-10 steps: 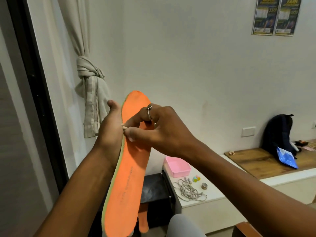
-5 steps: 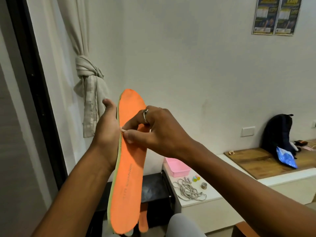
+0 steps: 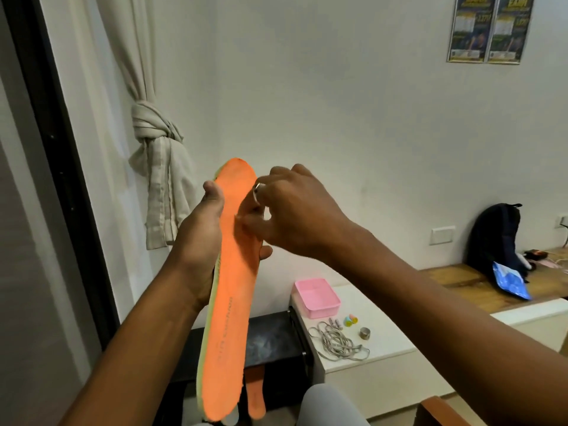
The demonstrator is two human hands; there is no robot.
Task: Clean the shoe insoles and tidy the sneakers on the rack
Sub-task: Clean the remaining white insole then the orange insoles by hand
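An orange insole [image 3: 229, 315] with a pale green edge stands nearly upright in front of me. My left hand [image 3: 199, 241] grips it from behind at its upper half, thumb on the left edge and fingertips showing at the right edge. My right hand [image 3: 289, 213], wearing a ring, rests its thumb and forefinger on the insole's orange face, pinched together; whether they hold anything is hidden. A second orange insole [image 3: 255, 393] hangs down lower, partly behind the first. No sneakers show.
A black rack [image 3: 270, 339] stands below. Right of it a white counter [image 3: 378, 339] carries a pink box [image 3: 316, 295], grey laces [image 3: 336, 341] and small bits. Farther right a wooden top [image 3: 461, 278] bears a dark backpack [image 3: 495, 238]. A knotted curtain [image 3: 159, 167] hangs left.
The insole has tilted so its top leans right. My right hand has slid from the insole's left edge onto its face and turned its back toward me.
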